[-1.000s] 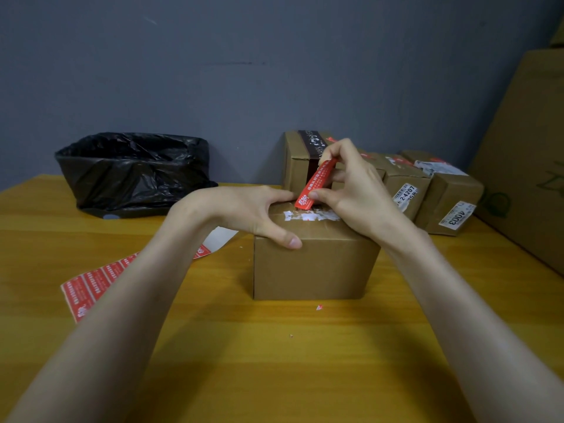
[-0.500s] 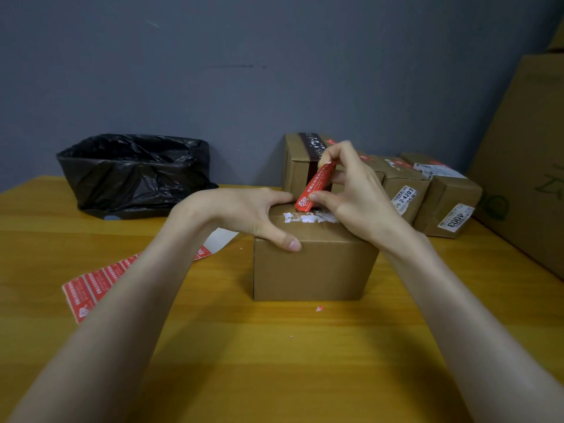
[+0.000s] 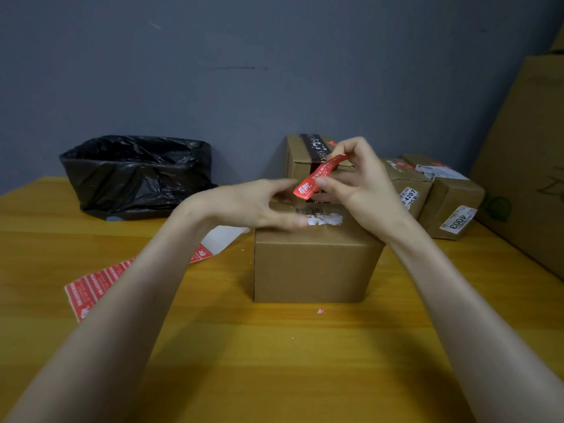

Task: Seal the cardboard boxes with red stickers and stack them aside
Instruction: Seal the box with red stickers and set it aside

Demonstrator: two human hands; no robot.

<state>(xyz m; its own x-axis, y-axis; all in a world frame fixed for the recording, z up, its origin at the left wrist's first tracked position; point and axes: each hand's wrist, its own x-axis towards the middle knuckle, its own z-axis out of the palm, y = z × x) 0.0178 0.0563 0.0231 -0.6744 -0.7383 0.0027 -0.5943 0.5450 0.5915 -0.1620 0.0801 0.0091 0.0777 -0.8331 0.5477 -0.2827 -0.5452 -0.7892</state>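
Grey wall stands behind a yellow wooden desk (image 3: 274, 361). At far left a black bag (image 3: 137, 172) sits open, I think for the peeled waste. Near it the sticker sheet (image 3: 94, 282) lies flat, close to the left arm so a new one is easy to take. The left hand (image 3: 253, 203) is over the top of the box (image 3: 314, 267), fingers stretched and apart, holding nothing. It is blurred, so I cannot tell if it touches the flaps. The box stands mid-desk and looks not yet sealed. Just above it the right hand (image 3: 363, 187) pinches a red sticker (image 3: 320, 175). The fingers are clamped on its upper part and the lower end is free, probably to be laid first. Behind, at right, more boxes (image 3: 448, 203) sit by the wall.
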